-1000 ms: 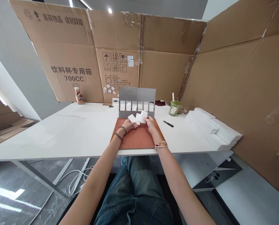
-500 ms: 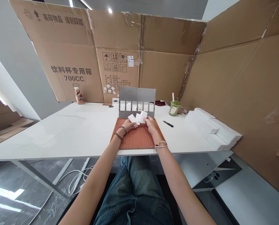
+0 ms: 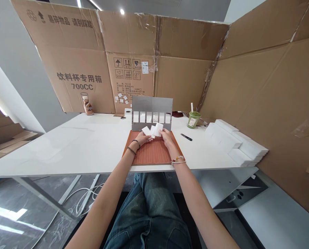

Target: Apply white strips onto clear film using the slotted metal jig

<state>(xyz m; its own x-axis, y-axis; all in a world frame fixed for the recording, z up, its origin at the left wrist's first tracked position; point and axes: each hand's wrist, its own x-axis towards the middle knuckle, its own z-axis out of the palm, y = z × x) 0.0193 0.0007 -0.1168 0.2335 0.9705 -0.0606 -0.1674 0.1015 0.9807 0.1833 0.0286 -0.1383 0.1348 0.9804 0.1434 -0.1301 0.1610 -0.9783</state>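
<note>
While our left hand (image 3: 142,138) and right hand (image 3: 166,136) pinch three visible cards (image 3: 158,129), one green cup (image 3: 193,120) holds one white straw (image 3: 192,107).

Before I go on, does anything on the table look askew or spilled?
No spill shows. At right, the white stacks look askew, their edges staggered. The white cards in the left hand and right hand splay at uneven angles.

- L hand (image 3: 143,138): fingers curled, pinch grip
- R hand (image 3: 166,136): thumb + fingers pinching, nr L hand
- L forearm (image 3: 116,182) & R forearm (image 3: 193,185): bare, stretched fwd, converging
</note>
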